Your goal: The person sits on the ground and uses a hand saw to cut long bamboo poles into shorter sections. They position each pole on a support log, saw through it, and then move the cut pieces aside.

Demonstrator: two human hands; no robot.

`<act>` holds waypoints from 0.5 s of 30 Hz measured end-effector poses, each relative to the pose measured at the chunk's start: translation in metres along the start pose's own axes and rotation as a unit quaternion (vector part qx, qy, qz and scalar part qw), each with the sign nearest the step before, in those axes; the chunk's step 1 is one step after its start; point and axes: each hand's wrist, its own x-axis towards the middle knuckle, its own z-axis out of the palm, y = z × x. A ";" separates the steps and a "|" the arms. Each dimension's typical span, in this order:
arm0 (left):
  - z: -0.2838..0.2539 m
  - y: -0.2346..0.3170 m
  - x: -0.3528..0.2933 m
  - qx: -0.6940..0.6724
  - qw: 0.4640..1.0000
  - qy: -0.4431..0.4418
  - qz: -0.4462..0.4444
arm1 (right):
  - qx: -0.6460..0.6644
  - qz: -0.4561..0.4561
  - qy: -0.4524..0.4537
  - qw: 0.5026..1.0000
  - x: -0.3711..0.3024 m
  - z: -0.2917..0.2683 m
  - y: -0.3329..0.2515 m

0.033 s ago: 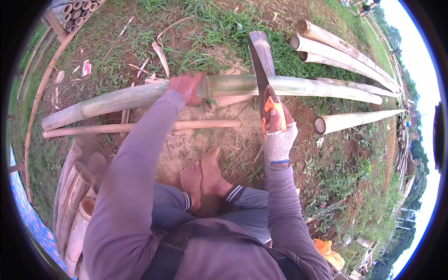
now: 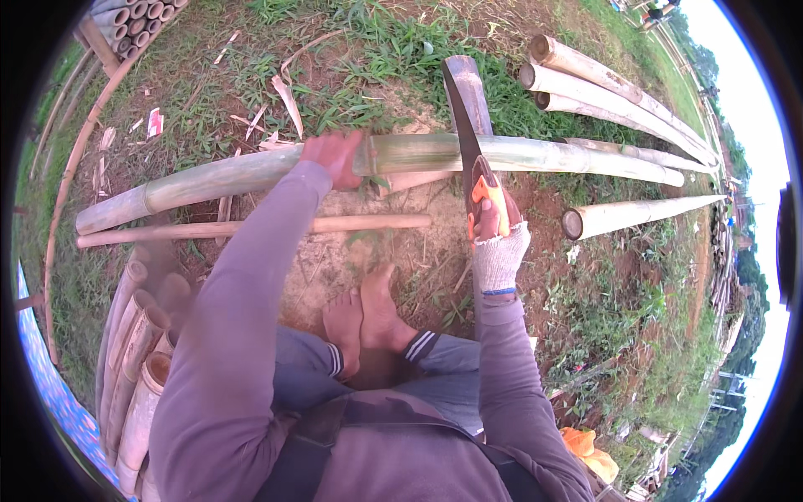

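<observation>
Left hand (image 2: 335, 159) was clamped around the long green bamboo pole (image 2: 519, 155), which ran left to right across the middle of the frame. Right hand (image 2: 493, 226), in a grey fingerless glove, gripped the orange handle of a big knife (image 2: 465, 117), blade pointing up the frame and crossing the pole. A thinner stick (image 2: 251, 227) lay parallel just below. Small red-and-white wrapper (image 2: 155, 123) sat upper left. Bare dirt and grass all around, more cut bamboo poles (image 2: 602, 84) upper right.
</observation>
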 end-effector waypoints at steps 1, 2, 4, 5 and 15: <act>0.000 0.004 -0.002 -0.004 1.000 -0.012 0.003 | 0.014 -0.007 0.019 1.000 -0.019 -0.007 0.024; -0.004 0.001 -0.003 -0.005 1.000 -0.017 -0.004 | 0.054 0.002 0.027 0.998 -0.044 -0.011 0.020; -0.008 -0.005 -0.003 0.008 1.000 0.004 0.002 | 0.138 0.017 0.049 0.989 -0.099 -0.024 0.014; -0.005 -0.010 -0.013 0.009 1.000 0.006 -0.001 | 0.014 0.061 -0.001 0.998 -0.131 -0.054 0.021; -0.002 0.003 0.006 0.020 1.000 0.008 0.009 | -0.061 -0.039 0.013 0.997 0.013 0.005 0.016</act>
